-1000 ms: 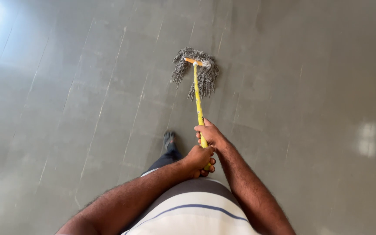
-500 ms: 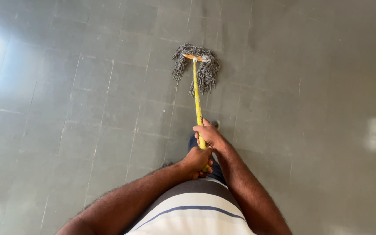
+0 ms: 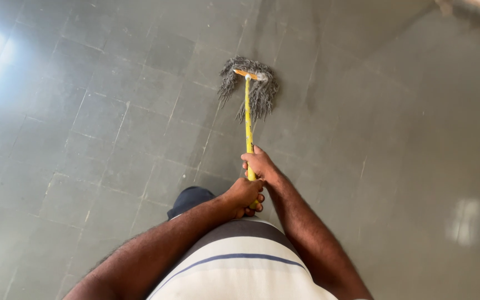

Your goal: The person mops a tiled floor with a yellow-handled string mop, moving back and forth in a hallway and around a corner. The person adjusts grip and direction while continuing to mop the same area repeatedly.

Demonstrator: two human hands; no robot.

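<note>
Glare brightens the grey tiled floor (image 3: 84, 139) at the far left. Nearer the middle, a dark shoe (image 3: 189, 199) shows above a striped shirt (image 3: 240, 261). The left hand (image 3: 244, 194) is closed round the lower end of the yellow handle (image 3: 248, 119); the right hand (image 3: 259, 165) grips just above it. The grey mop head (image 3: 254, 89) lies spread on the tiles ahead.

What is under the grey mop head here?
The mop head lies spread on the grey tiled floor, at the end of the yellow handle. The tiles beneath its strands are covered, so nothing there can be seen.
</note>
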